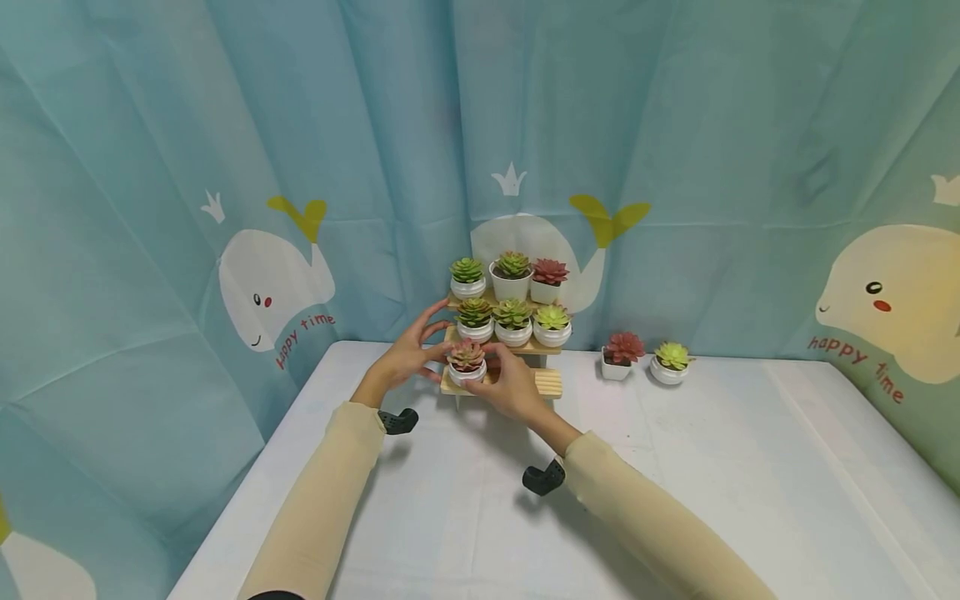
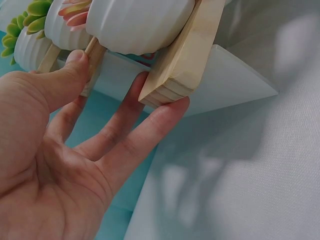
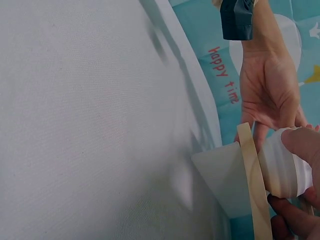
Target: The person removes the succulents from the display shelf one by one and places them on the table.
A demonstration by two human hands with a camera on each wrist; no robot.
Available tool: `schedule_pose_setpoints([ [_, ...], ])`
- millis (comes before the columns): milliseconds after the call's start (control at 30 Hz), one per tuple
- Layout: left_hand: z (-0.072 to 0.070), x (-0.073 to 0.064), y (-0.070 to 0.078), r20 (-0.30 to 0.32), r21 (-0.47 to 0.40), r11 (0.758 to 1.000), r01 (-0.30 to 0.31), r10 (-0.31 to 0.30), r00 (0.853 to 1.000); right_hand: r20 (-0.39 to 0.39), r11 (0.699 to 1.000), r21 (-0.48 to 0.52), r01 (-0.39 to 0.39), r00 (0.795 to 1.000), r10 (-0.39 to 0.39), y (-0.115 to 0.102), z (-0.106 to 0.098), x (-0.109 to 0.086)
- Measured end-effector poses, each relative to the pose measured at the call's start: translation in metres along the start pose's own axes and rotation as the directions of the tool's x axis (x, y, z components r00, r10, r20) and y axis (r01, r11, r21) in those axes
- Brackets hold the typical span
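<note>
My right hand point(image 1: 513, 387) grips a small potted succulent point(image 1: 467, 358), pink-leaved in a ribbed white round pot, at the left end of the lowest step of a wooden tiered plant stand point(image 1: 549, 383). In the right wrist view, thumb and fingers hold the white pot point(image 3: 277, 162) from both sides, its base right at the board. My left hand point(image 1: 405, 354) is spread along the stand's left side. In the left wrist view its fairly straight fingers point(image 2: 167, 117) touch the end of the lowest board point(image 2: 185, 70), and its thumb is beside the middle one.
Three potted succulents point(image 1: 512, 283) stand on the top step and three more point(image 1: 513, 325) on the middle step. To the right on the white table point(image 1: 712, 475) are a red succulent point(image 1: 617, 367) in a square pot and a yellow-green one point(image 1: 670, 375). A blue curtain point(image 1: 390, 125) hangs behind.
</note>
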State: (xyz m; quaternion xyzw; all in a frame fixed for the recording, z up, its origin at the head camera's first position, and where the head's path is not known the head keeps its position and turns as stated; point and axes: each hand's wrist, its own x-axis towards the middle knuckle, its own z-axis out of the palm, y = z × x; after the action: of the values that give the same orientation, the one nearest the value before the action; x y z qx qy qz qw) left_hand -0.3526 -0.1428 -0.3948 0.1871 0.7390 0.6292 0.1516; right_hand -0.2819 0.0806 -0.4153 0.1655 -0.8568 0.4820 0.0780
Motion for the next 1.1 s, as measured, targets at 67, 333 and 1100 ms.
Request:
schedule_pose_setpoints([
  [67, 0.000, 0.000, 0.000, 0.000, 0.000, 1.000, 0.000, 0.000, 1.000, 0.000, 1.000, 0.003, 0.003, 1.000, -0.003, 0.000, 0.000, 0.000],
  [333, 0.000, 0.001, -0.001, 0.003, 0.000, 1.000, -0.003, 0.003, 1.000, -0.001, 1.000, 0.023, -0.014, 1.000, 0.014, -0.002, -0.001, 0.000],
  [1100, -0.002, 0.001, -0.003, 0.024, -0.009, 1.000, -0.005, 0.005, 1.000, 0.054, 0.998, 0.055, -0.019, 0.998, 0.016, 0.002, -0.039, -0.016],
])
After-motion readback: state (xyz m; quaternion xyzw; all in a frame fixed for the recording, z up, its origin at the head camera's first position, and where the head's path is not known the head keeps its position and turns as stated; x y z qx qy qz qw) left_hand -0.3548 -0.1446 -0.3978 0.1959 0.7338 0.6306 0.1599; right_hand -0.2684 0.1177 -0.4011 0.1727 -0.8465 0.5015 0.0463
